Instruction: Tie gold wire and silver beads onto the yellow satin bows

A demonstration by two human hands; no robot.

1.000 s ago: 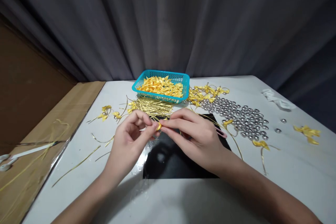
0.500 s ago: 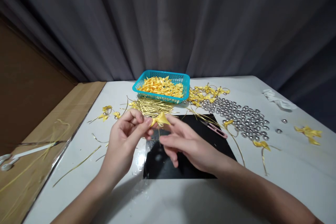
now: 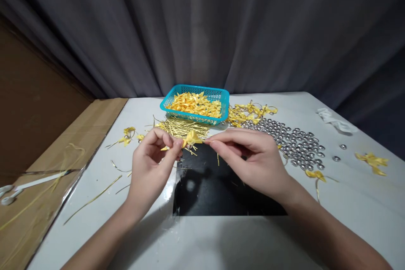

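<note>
Since half a second ago, our right hand has drawn to the right and its spread fingers have come together, while our left hand stays almost where it was. With the left thumb and forefinger we pinch one end of a yellow ribbon bow; the other left fingers curl in loosely. Our right thumb and forefinger are closed to a narrow pinch just beside the bow's right side, on what seems to be a thin gold strand, too small to make out fully. We have the bow raised between both hands, over the far edge of the black mat. Beyond it lies a heap of gold ties, and behind that stands a blue basket full of yellow bows. To the right, silver beads spread over the white table, partly hidden by our right hand.
</note>
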